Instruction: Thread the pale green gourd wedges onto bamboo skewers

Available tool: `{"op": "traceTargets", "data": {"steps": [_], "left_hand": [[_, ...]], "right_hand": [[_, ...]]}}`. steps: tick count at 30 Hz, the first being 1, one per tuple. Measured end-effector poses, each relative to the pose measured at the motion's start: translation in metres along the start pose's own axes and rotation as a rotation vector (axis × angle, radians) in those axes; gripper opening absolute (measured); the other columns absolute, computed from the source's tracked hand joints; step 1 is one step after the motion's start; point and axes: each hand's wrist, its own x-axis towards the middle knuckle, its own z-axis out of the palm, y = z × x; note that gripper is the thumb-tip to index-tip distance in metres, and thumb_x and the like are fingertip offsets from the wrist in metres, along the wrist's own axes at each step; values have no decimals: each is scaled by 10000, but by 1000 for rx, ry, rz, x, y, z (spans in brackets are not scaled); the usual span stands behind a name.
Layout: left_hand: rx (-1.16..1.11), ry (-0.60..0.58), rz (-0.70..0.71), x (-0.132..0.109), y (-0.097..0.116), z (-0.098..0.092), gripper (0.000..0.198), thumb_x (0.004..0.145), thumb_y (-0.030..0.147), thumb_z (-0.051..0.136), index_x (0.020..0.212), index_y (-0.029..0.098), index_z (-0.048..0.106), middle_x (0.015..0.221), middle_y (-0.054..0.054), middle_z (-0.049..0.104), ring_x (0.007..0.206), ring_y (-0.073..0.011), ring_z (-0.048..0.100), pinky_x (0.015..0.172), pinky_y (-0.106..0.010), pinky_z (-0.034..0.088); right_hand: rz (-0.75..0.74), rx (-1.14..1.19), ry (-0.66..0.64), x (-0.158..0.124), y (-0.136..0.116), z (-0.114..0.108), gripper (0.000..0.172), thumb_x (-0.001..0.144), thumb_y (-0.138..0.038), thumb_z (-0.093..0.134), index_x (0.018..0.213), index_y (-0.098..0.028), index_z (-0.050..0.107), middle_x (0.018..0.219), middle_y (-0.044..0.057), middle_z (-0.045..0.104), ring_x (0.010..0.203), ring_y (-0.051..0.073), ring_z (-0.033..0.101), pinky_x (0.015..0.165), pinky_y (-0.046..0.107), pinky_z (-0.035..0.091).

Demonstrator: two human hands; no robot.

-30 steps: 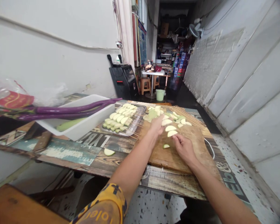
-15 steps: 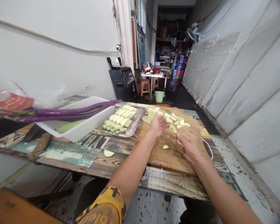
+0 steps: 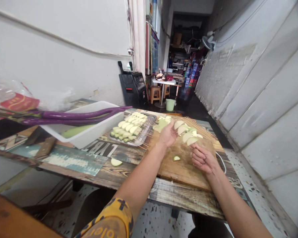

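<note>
My right hand (image 3: pixel 202 159) is closed around the lower end of a skewer, low over the right of the wooden cutting board (image 3: pixel 169 170). Several pale half-moon vegetable slices (image 3: pixel 187 136) sit in a row along it, facing me. Opposite, at the far end of that row, my left hand (image 3: pixel 168 135) has its fingers loosely curved and apart, thumb up. I see nothing clearly gripped in it. Loose pale green slices (image 3: pixel 162 124) lie on the board behind the left hand. One small slice (image 3: pixel 176 158) lies alone on the board between my forearms.
Left of the board, a metal tray (image 3: pixel 147 130) holds filled skewers. Long purple eggplants (image 3: pixel 74 115) lie across a white plastic bin (image 3: pixel 85 138). Bare wooden skewers (image 3: pixel 206 130) lie behind the board. A stray slice (image 3: pixel 116 162) rests on the tabletop. A knife (image 3: pixel 46 148) lies at left.
The row of slices on the skewer has turned to face me, up and right of where it was. My right hand has shifted slightly right; my left hand's fingers have curled a little.
</note>
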Motion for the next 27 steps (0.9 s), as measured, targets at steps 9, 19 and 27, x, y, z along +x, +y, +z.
{"op": "traceTargets", "data": {"steps": [9, 19, 27], "left_hand": [[138, 28, 49, 3, -6, -7, 387, 757, 453, 555, 984, 141, 588, 913, -95, 646, 802, -151, 622, 704, -246, 485], [276, 239, 0, 7, -14, -6, 225, 758, 346, 564, 796, 126, 589, 707, -60, 633, 637, -132, 614, 597, -241, 484], [284, 352, 12, 8, -21, -11, 132, 702, 239, 630, 737, 118, 592, 664, -55, 641, 571, -143, 602, 603, -298, 511]], "right_hand": [[-150, -327, 232, 3, 15, 11, 297, 784, -468, 503, 792, -174, 538, 400, -105, 273, 326, 47, 186, 339, 182, 146], [-454, -1199, 471, 6, 25, 8, 303, 848, -338, 396, 795, -173, 644, 740, 63, 674, 654, 181, 591, 612, 271, 409], [-519, -1549, 517, 8, 33, 5, 329, 865, -324, 375, 898, -184, 672, 703, 65, 684, 588, 179, 598, 540, 257, 360]]}}
